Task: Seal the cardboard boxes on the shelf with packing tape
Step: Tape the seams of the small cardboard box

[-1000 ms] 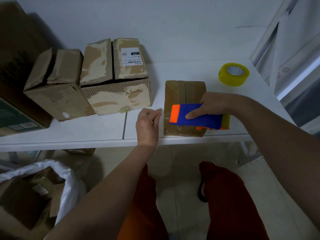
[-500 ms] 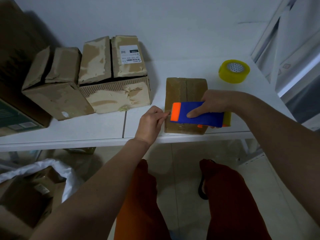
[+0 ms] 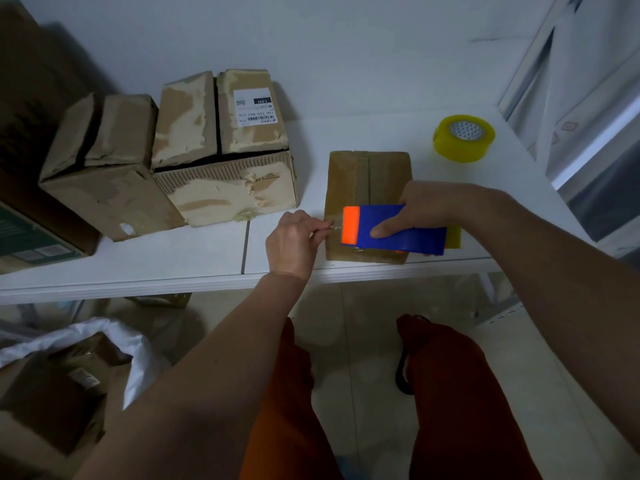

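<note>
White shelf (image 3: pixel 173 268) against a pale wall, dim light. Far left: tall dark carton (image 3: pixel 31 133) at the frame edge, partly cut off. Next to it, a worn brown box (image 3: pixel 104 174) with top flaps parted along a dark gap. Just beside that, touching or nearly so, a larger scuffed box (image 3: pixel 221 150) with a white shipping label (image 3: pixel 255 107) on its right flap, flaps also unsealed. Below the shelf at lower left, a white bag (image 3: pixel 104 344) holding cardboard scraps. Centre: left hand (image 3: pixel 294 242), fingertips pinched together on a strip of clear tape at the left edge of a small flat box (image 3: pixel 367 178). Small box near the shelf's front edge, well apart from the other two. Over it, a blue and orange tape dispenser (image 3: pixel 391 230), clamped in the right hand (image 3: pixel 433 206) with index finger stretched along its side. Far right, back of shelf: yellow tape roll (image 3: pixel 464 138), lying flat, alone.
</note>
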